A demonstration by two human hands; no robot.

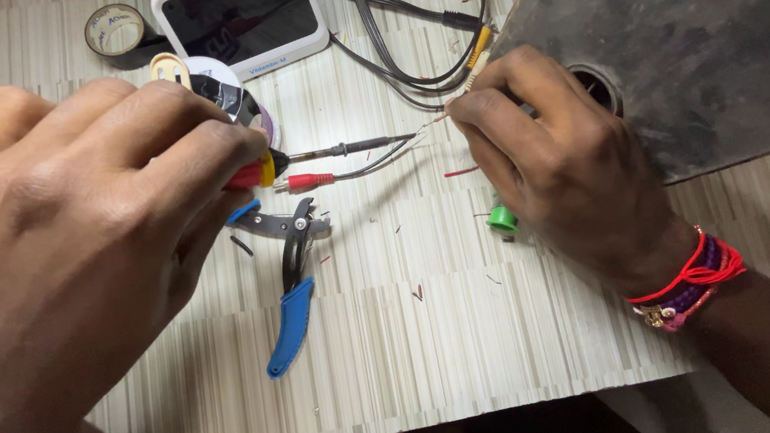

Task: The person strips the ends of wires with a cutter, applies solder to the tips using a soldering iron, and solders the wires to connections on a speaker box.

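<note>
The left hand [66, 246] grips a soldering iron [338, 150], tip touching the thin wire [437, 119] pinched at the right hand's [555, 166] fingertips. Soldering seems underway; next calls for steady contact. Blue-handled cutters [290, 277] lie below.

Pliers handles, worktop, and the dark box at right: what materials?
Pliers: blue handles look like matte plastic or rubber sleeves over dark steel jaws. Worktop: probably laminate, given the printed stripe pattern and thin edge. Box: seems to be wood or board, with a scuffed, dusty dark finish and a round hole.
</note>
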